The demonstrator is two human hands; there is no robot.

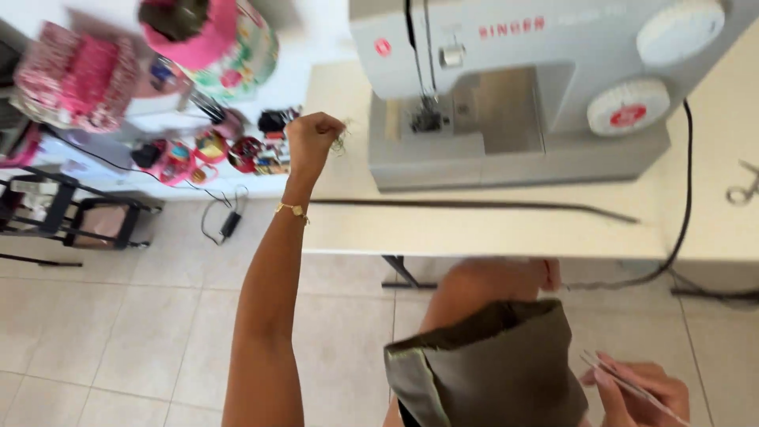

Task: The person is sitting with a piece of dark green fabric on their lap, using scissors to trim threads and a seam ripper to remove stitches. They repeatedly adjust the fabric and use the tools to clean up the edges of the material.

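Observation:
My left hand (312, 136) is raised over the left end of the white table (490, 233), fingers closed around a small tangle of loose thread (341, 142). A gold bracelet sits on that wrist. My right hand (642, 390) is low at the bottom right, pinching a thin metal tool (624, 383), maybe tweezers. An olive-green piece of fabric (482, 368) lies across my lap next to the right hand. The grey sewing machine (538, 87) stands on the table just right of my left hand.
A black cord (686, 198) runs from the machine over the table edge. Small scissors (743, 190) lie at the far right. A shelf with colourful thread spools (237, 150), pink boxes and a black stool frame (71, 209) stand to the left on the tiled floor.

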